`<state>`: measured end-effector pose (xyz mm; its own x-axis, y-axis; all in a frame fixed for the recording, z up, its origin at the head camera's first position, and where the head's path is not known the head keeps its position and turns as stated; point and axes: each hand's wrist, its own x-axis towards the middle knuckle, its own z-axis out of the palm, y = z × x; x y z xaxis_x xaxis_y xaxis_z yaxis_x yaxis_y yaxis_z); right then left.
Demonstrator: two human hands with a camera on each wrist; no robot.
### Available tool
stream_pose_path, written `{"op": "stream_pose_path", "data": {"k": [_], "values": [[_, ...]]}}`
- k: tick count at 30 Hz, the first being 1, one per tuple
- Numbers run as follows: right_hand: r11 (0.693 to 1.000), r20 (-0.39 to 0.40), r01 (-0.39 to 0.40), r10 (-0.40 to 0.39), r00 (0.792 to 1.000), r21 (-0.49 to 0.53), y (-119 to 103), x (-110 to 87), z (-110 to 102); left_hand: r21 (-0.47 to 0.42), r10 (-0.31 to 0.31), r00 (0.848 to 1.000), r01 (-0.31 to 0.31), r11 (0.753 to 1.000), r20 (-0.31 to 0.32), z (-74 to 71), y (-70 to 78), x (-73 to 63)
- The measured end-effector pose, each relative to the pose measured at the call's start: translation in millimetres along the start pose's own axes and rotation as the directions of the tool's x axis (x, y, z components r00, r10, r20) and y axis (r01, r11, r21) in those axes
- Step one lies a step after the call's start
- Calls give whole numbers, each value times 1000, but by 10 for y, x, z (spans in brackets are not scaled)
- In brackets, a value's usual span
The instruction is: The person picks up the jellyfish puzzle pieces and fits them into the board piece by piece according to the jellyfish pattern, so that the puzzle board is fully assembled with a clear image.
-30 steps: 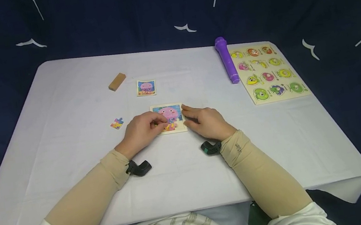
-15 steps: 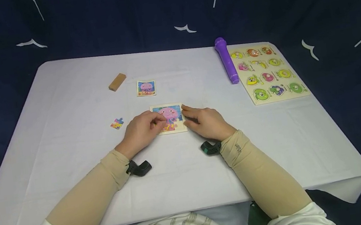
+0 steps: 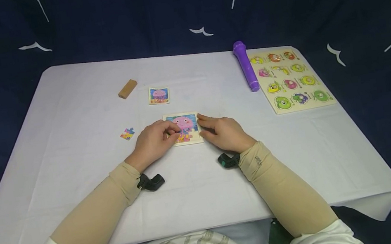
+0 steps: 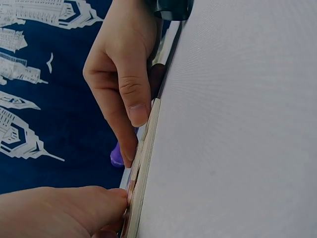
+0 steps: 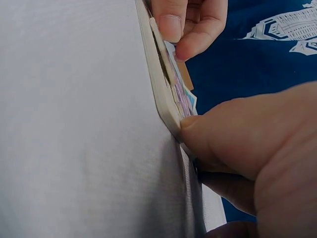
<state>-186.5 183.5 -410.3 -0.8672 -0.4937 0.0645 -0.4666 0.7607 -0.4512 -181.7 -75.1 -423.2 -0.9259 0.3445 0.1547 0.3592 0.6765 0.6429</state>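
A framed jigsaw puzzle [image 3: 183, 123] with a pink cartoon octopus lies on the table between both hands. Part of its lower right shows bare pale board. My left hand [image 3: 157, 140] reaches over its left side, thumb and fingers curled together at a puzzle piece that they mostly cover. In the right wrist view, a piece [image 5: 162, 52] stands slightly proud of the frame below the left fingertips. My right hand [image 3: 228, 133] holds the puzzle's right edge, with thumb and forefinger spread along it. A loose jigsaw piece [image 3: 127, 134] in yellow, pink and blue lies left of the left hand.
Behind the puzzle are a small octopus picture card [image 3: 159, 96] and a brown wooden block [image 3: 127, 89]. A purple toy microphone [image 3: 246, 66] lies against a fruit puzzle board [image 3: 291, 79] at the back right. White cloth covers the table [image 3: 68, 127].
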Motion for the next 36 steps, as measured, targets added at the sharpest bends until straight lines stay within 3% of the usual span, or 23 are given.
{"op": "stream_pose_path", "data": {"k": [23, 29, 33, 36], "values": [[1000, 8, -4, 4, 1000, 8, -4, 5, 10, 12, -13, 1000, 13, 1000, 26, -12, 28, -23], [1000, 12, -4, 4, 1000, 8, -5, -8, 6, -10, 1, 999, -1, 1000, -35, -95, 17, -59], [1000, 14, -1, 1, 1000, 2, 4, -14, -4, 106, -99, 985, 114, 988, -138, -368, -41, -96], [1000, 15, -1, 1, 1000, 1, 6, -13, -9, 264, -216, 954, 267, 927, -207, -629, -164, -153]]}}
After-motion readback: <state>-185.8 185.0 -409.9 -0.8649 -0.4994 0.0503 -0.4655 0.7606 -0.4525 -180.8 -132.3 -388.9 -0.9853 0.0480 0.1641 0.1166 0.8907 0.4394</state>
